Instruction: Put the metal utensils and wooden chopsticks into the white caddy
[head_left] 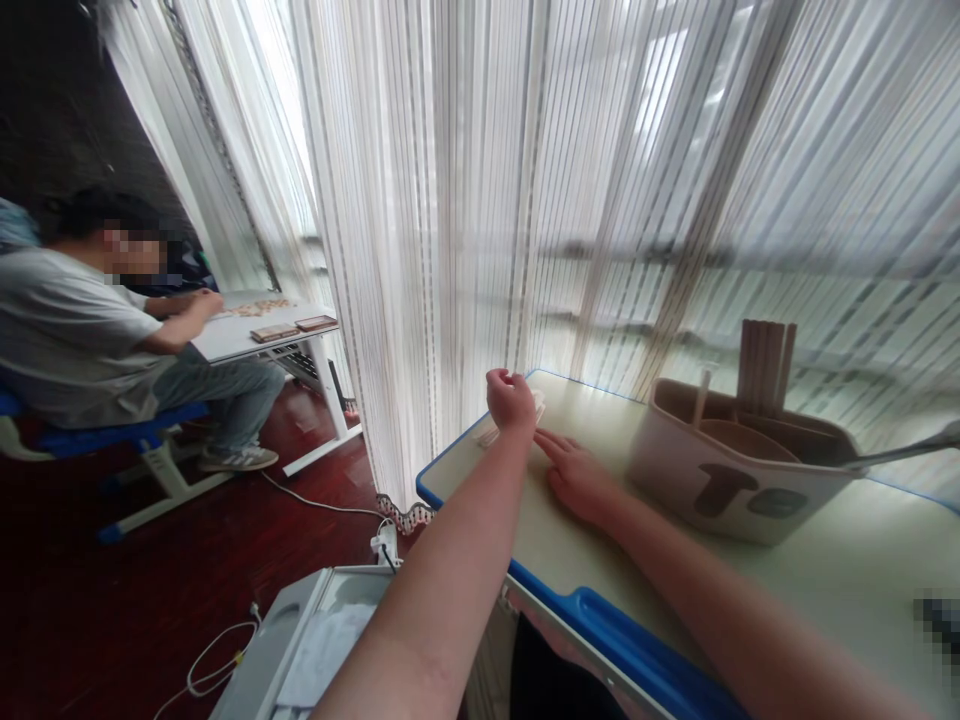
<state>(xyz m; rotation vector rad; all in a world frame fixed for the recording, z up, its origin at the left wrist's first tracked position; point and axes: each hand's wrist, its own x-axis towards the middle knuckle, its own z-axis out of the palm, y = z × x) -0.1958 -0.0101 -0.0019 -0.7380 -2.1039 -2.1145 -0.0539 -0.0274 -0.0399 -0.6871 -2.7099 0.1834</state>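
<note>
At the far left corner of the pale desk (pixel 592 410) my left hand (pixel 512 402) is raised slightly with its fingers curled in. A small whitish thing (pixel 539 404) shows just behind it, mostly covered by the hand; I cannot make out what it is or how it is gripped. My right hand (pixel 581 482) lies flat on the desktop, fingers stretched toward the left wrist and the whitish thing. To its right stands a beige container (pixel 675 480) with dark markings, holding a bundle of brown sticks (pixel 763 365) and a metal handle (pixel 915 448).
White striped curtains (pixel 450 200) hang right behind the desk. On the left a person (pixel 75 330) sits at another table (pixel 232 340) with small pieces on it. A grey cart (pixel 300 640), a power strip (pixel 385 543) and cables (pixel 322 507) are low at the left.
</note>
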